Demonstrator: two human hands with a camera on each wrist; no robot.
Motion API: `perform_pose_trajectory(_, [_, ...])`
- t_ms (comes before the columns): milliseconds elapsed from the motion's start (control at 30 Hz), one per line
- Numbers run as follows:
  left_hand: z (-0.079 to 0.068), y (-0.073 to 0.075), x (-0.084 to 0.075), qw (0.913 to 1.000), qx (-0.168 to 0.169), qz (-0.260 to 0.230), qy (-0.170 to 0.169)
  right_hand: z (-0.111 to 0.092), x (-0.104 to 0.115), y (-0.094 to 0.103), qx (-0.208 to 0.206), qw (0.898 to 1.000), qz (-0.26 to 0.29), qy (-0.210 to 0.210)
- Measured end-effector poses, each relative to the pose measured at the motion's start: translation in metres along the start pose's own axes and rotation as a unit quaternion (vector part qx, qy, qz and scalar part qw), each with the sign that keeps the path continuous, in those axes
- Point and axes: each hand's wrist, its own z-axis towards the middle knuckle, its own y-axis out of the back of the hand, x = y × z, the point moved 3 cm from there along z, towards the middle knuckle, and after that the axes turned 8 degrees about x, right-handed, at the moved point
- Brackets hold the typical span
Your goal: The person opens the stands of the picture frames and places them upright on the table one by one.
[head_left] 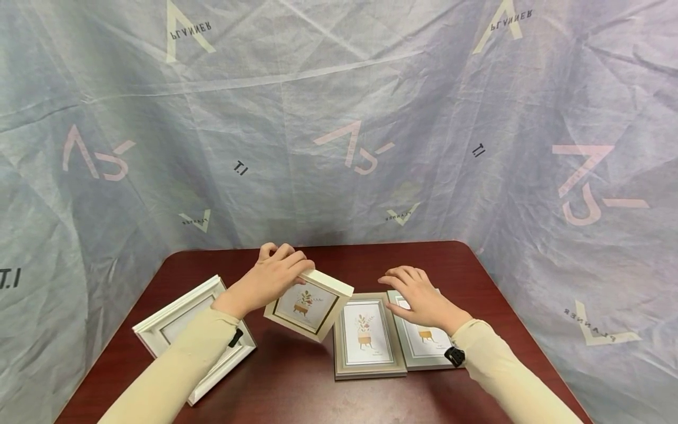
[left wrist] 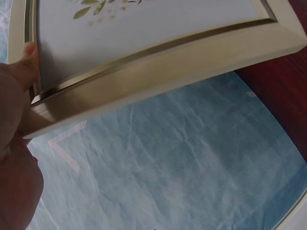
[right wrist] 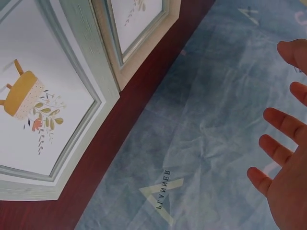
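My left hand [head_left: 275, 274] grips a cream picture frame [head_left: 328, 327] by its upper left corner, thumb on the front face and fingers behind. The frame is tilted and held up over the table, its plant print facing me. In the left wrist view the thumb [left wrist: 29, 64] presses the inner border of the cream frame [left wrist: 144, 72]. My right hand [head_left: 424, 297] hovers with spread fingers above a pale grey-green picture frame [head_left: 431, 362], holding nothing. Beside that one lies a beige picture frame [head_left: 371, 374], flat, with a similar print.
A larger white picture frame [head_left: 198, 386] lies askew at the left, partly hidden under my left forearm. The dark red table [head_left: 286, 388] ends at a hanging grey fabric sheet [head_left: 318, 194] at the back and sides.
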Motion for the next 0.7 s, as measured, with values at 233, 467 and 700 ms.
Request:
perform_pose_trajectory(233, [0.0025, 0.0011, -0.0008, 0.9997, 0.022, -0.007, -0.009, -0.0017, -0.0016, -0.0038, 0.006, 1.000, 0.008, -0.002])
perform_pose_trajectory(467, [0.0021, -0.0016, 0.0002, 0.9992, 0.015, -0.029, -0.021, -0.0033, -0.0035, -0.0075, -0.002, 1.000, 0.003, -0.004])
perform_pose_trajectory(700, [0.0021, -0.0038, -0.0005, 0.9990, -0.005, -0.026, -0.036, -0.0042, -0.0037, -0.0085, 0.001, 1.000, 0.007, -0.010])
